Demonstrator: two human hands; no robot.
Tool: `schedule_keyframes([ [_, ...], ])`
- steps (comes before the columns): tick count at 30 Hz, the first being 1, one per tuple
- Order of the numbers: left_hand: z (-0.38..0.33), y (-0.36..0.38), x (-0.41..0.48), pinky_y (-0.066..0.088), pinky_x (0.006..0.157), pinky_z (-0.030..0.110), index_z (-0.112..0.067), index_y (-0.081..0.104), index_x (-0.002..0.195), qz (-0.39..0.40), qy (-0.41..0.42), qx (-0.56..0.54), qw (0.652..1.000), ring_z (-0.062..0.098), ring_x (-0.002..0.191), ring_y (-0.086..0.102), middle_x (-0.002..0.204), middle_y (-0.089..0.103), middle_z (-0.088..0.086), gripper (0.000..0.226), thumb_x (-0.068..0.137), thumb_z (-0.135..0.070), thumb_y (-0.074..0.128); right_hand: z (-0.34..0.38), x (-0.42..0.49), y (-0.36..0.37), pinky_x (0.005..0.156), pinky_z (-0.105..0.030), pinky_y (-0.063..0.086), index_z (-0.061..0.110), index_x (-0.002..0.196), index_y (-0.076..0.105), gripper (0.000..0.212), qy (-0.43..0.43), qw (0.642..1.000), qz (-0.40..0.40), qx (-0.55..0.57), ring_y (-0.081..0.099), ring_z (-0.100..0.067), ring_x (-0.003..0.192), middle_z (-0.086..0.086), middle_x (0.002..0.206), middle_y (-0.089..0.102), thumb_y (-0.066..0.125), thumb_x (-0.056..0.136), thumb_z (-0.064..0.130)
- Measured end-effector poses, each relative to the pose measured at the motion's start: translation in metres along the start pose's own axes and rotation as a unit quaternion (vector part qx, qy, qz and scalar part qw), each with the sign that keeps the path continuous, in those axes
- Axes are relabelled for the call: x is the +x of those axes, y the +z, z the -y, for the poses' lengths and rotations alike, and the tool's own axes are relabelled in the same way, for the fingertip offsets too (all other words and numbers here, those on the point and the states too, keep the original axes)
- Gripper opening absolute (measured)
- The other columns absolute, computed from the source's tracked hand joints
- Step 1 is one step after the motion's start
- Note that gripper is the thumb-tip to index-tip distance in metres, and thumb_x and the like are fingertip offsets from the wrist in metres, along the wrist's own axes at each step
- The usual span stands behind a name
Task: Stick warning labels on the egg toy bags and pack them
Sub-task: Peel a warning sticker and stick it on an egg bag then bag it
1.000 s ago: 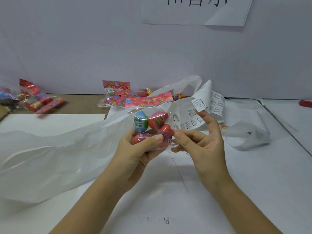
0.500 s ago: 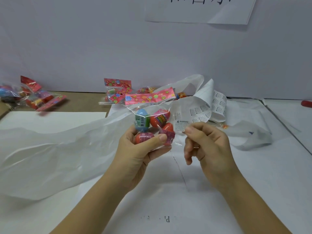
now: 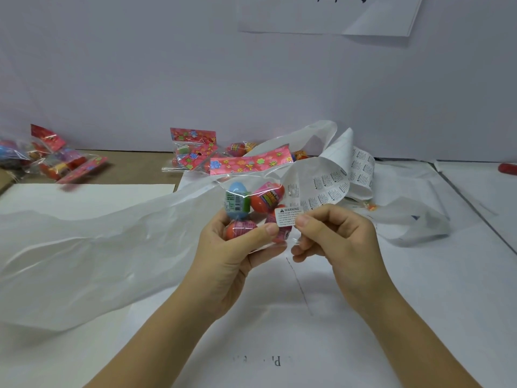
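My left hand (image 3: 235, 253) grips a clear egg toy bag (image 3: 253, 200) with a red flowered header, holding it upright above the table. Blue, red and orange eggs show inside. My right hand (image 3: 333, 236) pinches a small white warning label (image 3: 287, 216) by its right edge, right in front of the bag's lower right part; whether it touches the bag I cannot tell. Behind the hands curls the sheet of warning labels (image 3: 335, 183).
More egg toy bags lie in a pile (image 3: 195, 152) at the back centre and another pile (image 3: 53, 161) at the far left. A large white plastic bag (image 3: 92, 247) spreads across the left. White paper covers the table (image 3: 419, 303). A red object (image 3: 507, 167) lies far right.
My right hand peeled a label off the sheet and brought it down and left to the front of the bag. My left hand keeps holding the bag in place.
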State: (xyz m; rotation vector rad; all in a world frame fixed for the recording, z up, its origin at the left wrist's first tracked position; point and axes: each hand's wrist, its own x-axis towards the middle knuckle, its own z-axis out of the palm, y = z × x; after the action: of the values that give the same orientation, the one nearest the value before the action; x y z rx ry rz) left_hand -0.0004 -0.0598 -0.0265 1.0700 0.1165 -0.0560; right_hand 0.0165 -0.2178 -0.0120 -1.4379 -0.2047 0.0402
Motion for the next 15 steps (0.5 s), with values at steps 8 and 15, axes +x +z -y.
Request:
schedule_keyframes([
  [8,0.0005,0.0026,-0.0004,0.059,0.061,0.027,-0.012,0.06,0.112,-0.005,0.007,0.002,1.0,0.026,0.085,0.075,0.095,0.076,0.011,0.071,0.045,-0.02,0.084,0.0009,-0.0008,0.0013,0.053,-0.029,0.055,0.026,0.066,0.073,0.009,-0.012,1.0,-0.007,-0.016,0.062,-0.019,0.05,-0.003,0.053,0.063,0.068,0.073,0.022],
  [15,0.0004,0.0023,0.0009,0.059,0.06,0.027,-0.012,0.062,0.107,-0.018,0.008,0.0,1.0,0.027,0.084,0.075,0.094,0.076,0.011,0.069,0.042,-0.019,0.085,0.0028,-0.0032,0.0034,0.055,-0.028,0.056,0.022,0.064,0.072,0.015,-0.012,1.0,-0.011,-0.017,0.063,-0.02,0.051,-0.005,0.054,0.063,0.074,0.077,0.016],
])
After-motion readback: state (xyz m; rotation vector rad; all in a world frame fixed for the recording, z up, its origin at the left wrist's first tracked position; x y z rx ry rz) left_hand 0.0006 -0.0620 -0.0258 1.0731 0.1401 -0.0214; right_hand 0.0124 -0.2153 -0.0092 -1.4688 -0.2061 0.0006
